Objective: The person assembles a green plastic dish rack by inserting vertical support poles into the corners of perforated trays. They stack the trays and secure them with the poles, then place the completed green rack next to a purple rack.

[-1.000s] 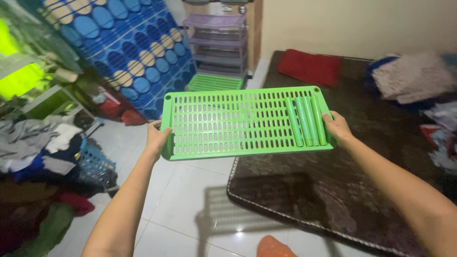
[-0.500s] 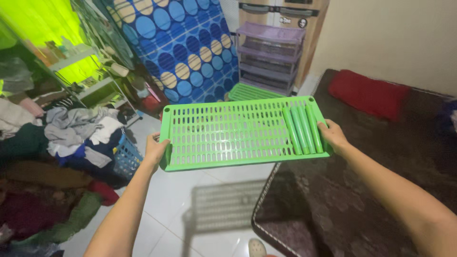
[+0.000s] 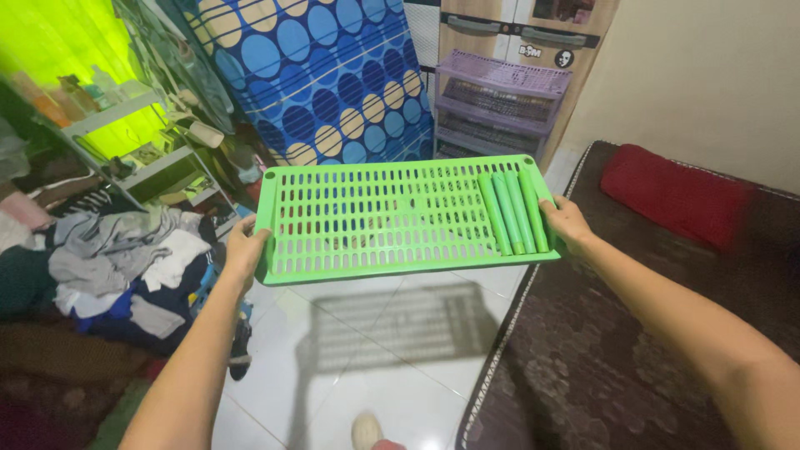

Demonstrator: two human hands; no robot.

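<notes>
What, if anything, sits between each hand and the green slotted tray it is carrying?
Nothing visible does. The left hand grips the short left edge of the green tray directly, and the right hand grips the right edge, its thumb beside the four green tubes lying on the tray.

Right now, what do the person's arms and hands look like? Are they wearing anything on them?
Both arms are bare all the way from the bottom edge of the picture, with no sleeves in sight. The left hand and right hand have no gloves, and I can see no rings, watch or bracelet on them. The fingers are partly hidden.
</notes>
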